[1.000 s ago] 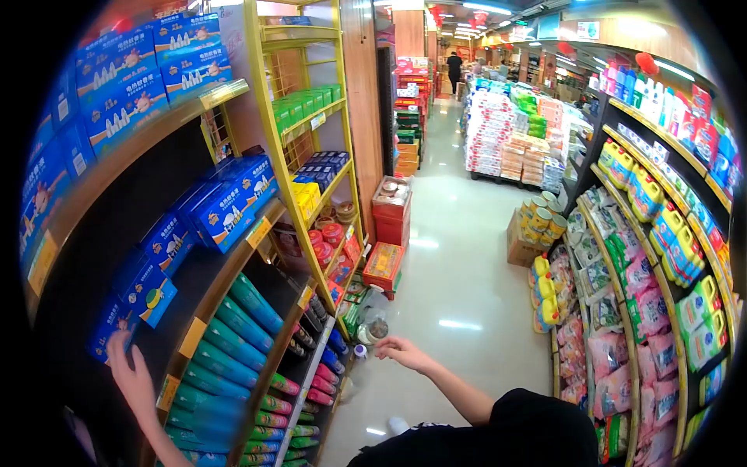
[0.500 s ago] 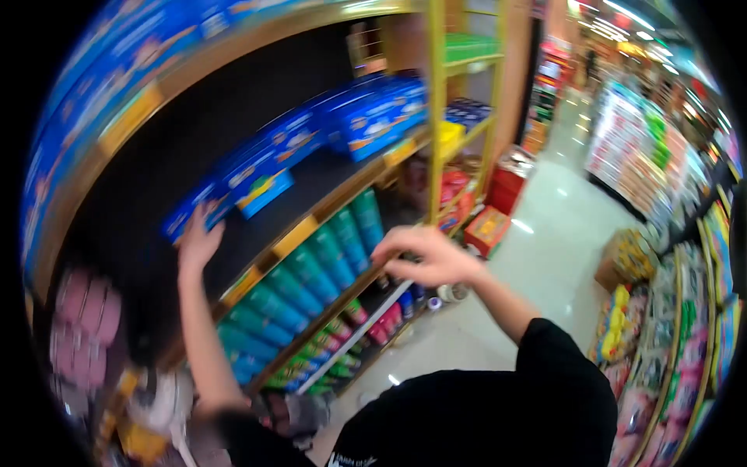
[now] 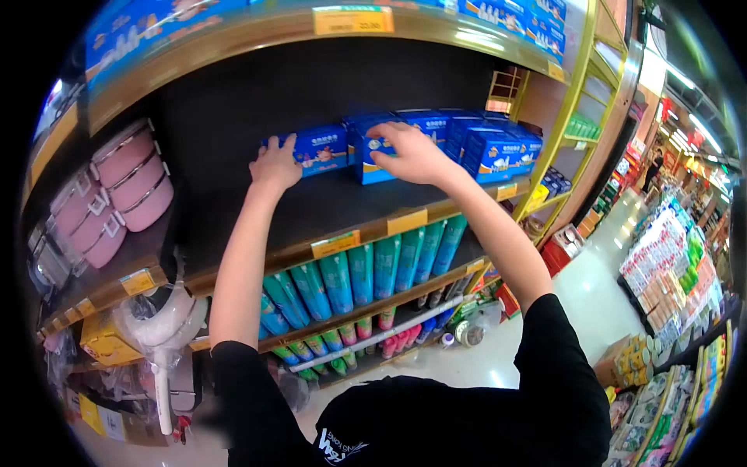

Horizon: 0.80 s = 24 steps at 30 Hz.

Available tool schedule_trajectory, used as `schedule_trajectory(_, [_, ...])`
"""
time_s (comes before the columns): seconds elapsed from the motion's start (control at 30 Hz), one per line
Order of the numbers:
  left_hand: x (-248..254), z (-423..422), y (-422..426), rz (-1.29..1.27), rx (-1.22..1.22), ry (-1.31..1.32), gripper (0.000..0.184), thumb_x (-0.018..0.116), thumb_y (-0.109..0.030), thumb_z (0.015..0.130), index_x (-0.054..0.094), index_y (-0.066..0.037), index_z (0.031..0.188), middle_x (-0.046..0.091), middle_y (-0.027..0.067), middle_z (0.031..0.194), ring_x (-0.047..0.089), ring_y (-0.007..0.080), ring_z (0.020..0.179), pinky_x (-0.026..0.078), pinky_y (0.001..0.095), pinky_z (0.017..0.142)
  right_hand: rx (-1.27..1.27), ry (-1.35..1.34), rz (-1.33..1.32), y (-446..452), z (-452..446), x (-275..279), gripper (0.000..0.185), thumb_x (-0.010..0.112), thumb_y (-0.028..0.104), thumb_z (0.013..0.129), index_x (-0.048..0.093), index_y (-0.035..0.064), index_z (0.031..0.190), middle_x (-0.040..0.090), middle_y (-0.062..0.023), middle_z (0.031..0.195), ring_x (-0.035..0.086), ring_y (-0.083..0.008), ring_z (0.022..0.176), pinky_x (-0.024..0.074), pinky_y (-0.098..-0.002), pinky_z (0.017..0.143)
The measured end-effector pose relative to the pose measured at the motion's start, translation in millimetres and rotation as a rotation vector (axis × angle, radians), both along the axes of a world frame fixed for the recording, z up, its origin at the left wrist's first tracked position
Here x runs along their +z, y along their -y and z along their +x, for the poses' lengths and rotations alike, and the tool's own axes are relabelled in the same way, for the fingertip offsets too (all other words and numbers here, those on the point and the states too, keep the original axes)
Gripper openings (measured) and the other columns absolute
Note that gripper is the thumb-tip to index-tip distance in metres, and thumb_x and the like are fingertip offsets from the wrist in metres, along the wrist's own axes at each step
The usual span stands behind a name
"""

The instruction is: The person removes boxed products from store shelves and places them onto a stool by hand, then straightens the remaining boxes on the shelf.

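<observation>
Blue printed boxes stand in a row on a dark shelf (image 3: 311,204) in front of me. My left hand (image 3: 276,163) has its fingers spread at the left end of a blue box (image 3: 323,148), apparently touching it. In front of another blue box (image 3: 373,170) is my right hand (image 3: 411,152), thumb and fingers apart; the hand hides part of this box, and contact is unclear. Farther right, more blue boxes (image 3: 502,156) sit close together.
Pink stacked containers (image 3: 134,179) occupy the left shelf. Below are teal-blue bottles (image 3: 362,272) behind a shelf edge with price tags (image 3: 336,244). A plastic-wrapped white pan (image 3: 162,319) hangs at lower left. A yellow rack (image 3: 572,148) borders the right side.
The view has swung left and steadied. My right hand has moved from in front of the lower bottles up to the boxes. My left hand stays at the row's left end.
</observation>
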State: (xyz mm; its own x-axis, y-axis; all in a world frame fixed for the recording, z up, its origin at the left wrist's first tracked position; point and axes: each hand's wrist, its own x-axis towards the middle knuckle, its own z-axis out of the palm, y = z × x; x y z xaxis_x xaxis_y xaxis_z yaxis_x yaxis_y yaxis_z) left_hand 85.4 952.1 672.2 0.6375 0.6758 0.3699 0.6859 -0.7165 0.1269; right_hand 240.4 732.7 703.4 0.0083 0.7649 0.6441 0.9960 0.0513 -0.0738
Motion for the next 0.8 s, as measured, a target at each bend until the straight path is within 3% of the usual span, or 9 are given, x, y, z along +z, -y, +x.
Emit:
schedule_trajectory(0.1, [-21.2, 1.4, -28.5, 0.157, 0.002, -0.076, 0.068, 0.061, -0.027, 0.083, 0.032, -0.026, 0.145, 0.028, 0.0083, 0.151, 0.030, 0.0321, 0.138, 0.038, 0.0588, 0.100, -0.212, 0.411, 0.026, -58.6, 4.5, -15.2, 0.045, 0.062, 0.025, 0.079, 0.056, 0.0017, 0.117, 0.060, -0.0193, 0.113, 0.053, -0.0343, 0.115, 0.0332, -0.0528, 0.104])
schedule_trajectory(0.2, [-26.2, -9.8, -36.2, 0.202, -0.070, -0.029, 0.066, 0.060, -0.025, 0.083, 0.034, -0.025, 0.144, 0.033, 0.0069, 0.149, 0.030, 0.0305, 0.138, 0.038, 0.0580, 0.100, -0.313, 0.535, 0.020, -101.4, 9.7, -22.3, 0.051, 0.063, 0.025, 0.078, 0.053, 0.0021, 0.122, 0.059, -0.0192, 0.118, 0.048, -0.0331, 0.122, 0.0247, -0.0591, 0.108])
schedule_trajectory(0.3, [-30.7, -27.8, -46.3, 0.281, -0.063, 0.021, 0.061, 0.061, -0.023, 0.082, 0.042, -0.022, 0.140, 0.041, 0.0064, 0.144, 0.042, 0.0331, 0.128, 0.043, 0.0544, 0.095, -0.330, 0.535, -0.031, -128.8, 4.3, -25.5, 0.051, 0.063, 0.027, 0.079, 0.052, 0.0016, 0.122, 0.058, -0.0203, 0.119, 0.047, -0.0319, 0.124, 0.0185, -0.0598, 0.110])
schedule_trajectory(0.37, [-22.7, -40.3, -37.0, 0.289, -0.028, 0.003, 0.059, 0.061, -0.023, 0.082, 0.045, -0.020, 0.138, 0.044, 0.0067, 0.142, 0.048, 0.0345, 0.123, 0.045, 0.0529, 0.093, -0.512, 0.329, -0.367, -130.5, -15.1, -24.4, 0.059, 0.059, 0.031, 0.082, 0.046, 0.0018, 0.132, 0.053, -0.0205, 0.129, 0.041, -0.0321, 0.131, 0.0119, -0.0571, 0.113])
schedule_trajectory(0.4, [-25.4, -47.8, -40.3, 0.356, -0.027, 0.046, 0.056, 0.061, -0.022, 0.081, 0.048, -0.018, 0.136, 0.048, 0.0070, 0.139, 0.054, 0.0360, 0.114, 0.047, 0.0504, 0.091, -0.509, 0.319, -0.400, -137.5, -22.5, -22.6, 0.061, 0.057, 0.032, 0.083, 0.045, 0.0016, 0.134, 0.052, -0.0214, 0.130, 0.040, -0.0325, 0.132, 0.0083, -0.0572, 0.114])
schedule_trajectory(0.5, [-26.9, -70.4, -51.1, 0.146, -0.026, 0.094, 0.058, 0.061, -0.023, 0.081, 0.046, -0.013, 0.136, 0.042, 0.0123, 0.143, 0.055, 0.0391, 0.113, 0.046, 0.0477, 0.095, -0.407, 0.133, -0.277, -151.6, -40.7, -28.6, 0.060, 0.058, 0.031, 0.082, 0.046, 0.0006, 0.133, 0.054, -0.0240, 0.127, 0.049, -0.0359, 0.122, 0.0180, -0.0567, 0.112])
schedule_trajectory(0.6, [-29.4, -92.1, -66.5, -0.007, -0.005, 0.262, 0.062, 0.063, -0.027, 0.081, 0.044, -0.009, 0.137, 0.035, 0.0185, 0.146, 0.054, 0.0402, 0.116, 0.045, 0.0452, 0.097, -0.286, 0.146, -0.197, -178.3, -61.9, -40.5, 0.059, 0.060, 0.036, 0.083, 0.049, -0.0027, 0.126, 0.054, -0.0291, 0.119, 0.055, -0.0385, 0.113, 0.0316, -0.0527, 0.107])
schedule_trajectory(0.73, [-20.2, -123.5, -69.9, -0.120, 0.171, 0.267, 0.068, 0.062, -0.032, 0.081, 0.039, -0.005, 0.140, 0.027, 0.0239, 0.149, 0.050, 0.0402, 0.121, 0.044, 0.0427, 0.099, -0.145, -0.139, -0.160, -210.0, -104.8, -48.8, 0.062, 0.060, 0.034, 0.084, 0.045, -0.0064, 0.128, 0.046, -0.0330, 0.127, 0.056, -0.0439, 0.109, 0.0497, -0.0433, 0.090])
schedule_trajectory(0.8, [-27.5, -133.8, -80.5, -0.139, 0.164, 0.300, 0.069, 0.061, -0.031, 0.082, 0.038, -0.005, 0.141, 0.024, 0.0238, 0.150, 0.050, 0.0402, 0.121, 0.043, 0.0423, 0.100, -0.166, -0.171, -0.165, -222.0, -123.7, -51.1, 0.063, 0.060, 0.033, 0.083, 0.044, -0.0067, 0.129, 0.045, -0.0345, 0.126, 0.056, -0.0446, 0.109, 0.0492, -0.0436, 0.091])
